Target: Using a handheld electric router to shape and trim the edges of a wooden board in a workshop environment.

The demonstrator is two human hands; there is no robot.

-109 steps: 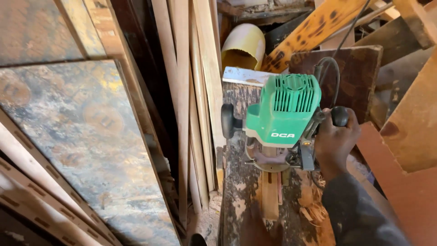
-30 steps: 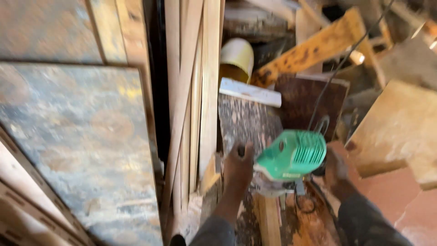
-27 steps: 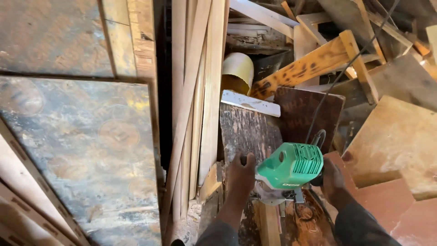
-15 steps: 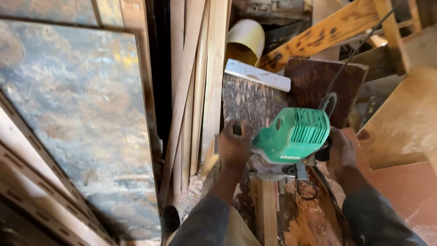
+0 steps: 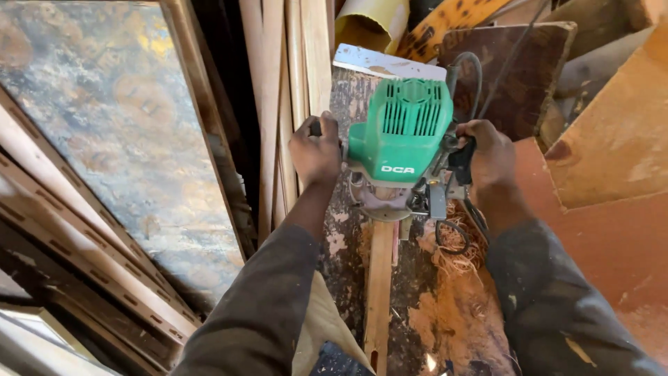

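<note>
While gripped, green router on strip

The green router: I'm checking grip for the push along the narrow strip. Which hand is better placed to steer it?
Neither clearly: the left hand and right hand each grip a side handle of the green router over the wooden strip.

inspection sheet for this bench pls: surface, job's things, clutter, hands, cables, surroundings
Surface: worn, paint-stained bench top, chipped and blotched.
Job's things: green router standing on a narrow wood strip that runs along the bench.
Clutter: curly wood shavings beside the strip.
Hands: left hand closed on the router's left grip; right hand closed on its right grip.
Cables: black cord loops up from the router toward the back.
Surroundings: stained board leaning at left, upright wood slats, yellow tub, orange-brown panels at right.
</note>
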